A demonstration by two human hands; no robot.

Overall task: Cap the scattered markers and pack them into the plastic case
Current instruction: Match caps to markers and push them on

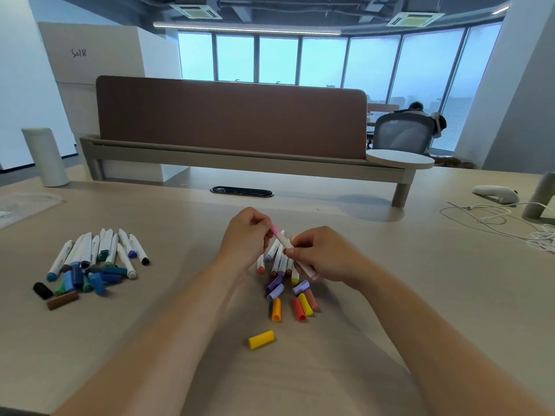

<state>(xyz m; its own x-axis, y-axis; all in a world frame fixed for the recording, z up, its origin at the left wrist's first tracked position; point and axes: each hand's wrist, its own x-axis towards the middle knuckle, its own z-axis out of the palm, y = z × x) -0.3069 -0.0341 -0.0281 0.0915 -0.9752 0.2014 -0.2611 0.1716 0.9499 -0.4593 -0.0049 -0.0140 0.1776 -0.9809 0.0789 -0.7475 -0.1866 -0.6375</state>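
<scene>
Both forearms are bare, with no sleeves in view; the left hand and right hand are ungloved.

A pale wooden desk carries two heaps. On the left lie white markers with blue, green, black and brown caps beside them. In the middle lie more markers and purple, orange, red and yellow caps, with one yellow cap lying apart. A white cable lies at the far right.

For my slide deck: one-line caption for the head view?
Both hands, left and right, hold a pink marker above loose caps on the desk.
</scene>
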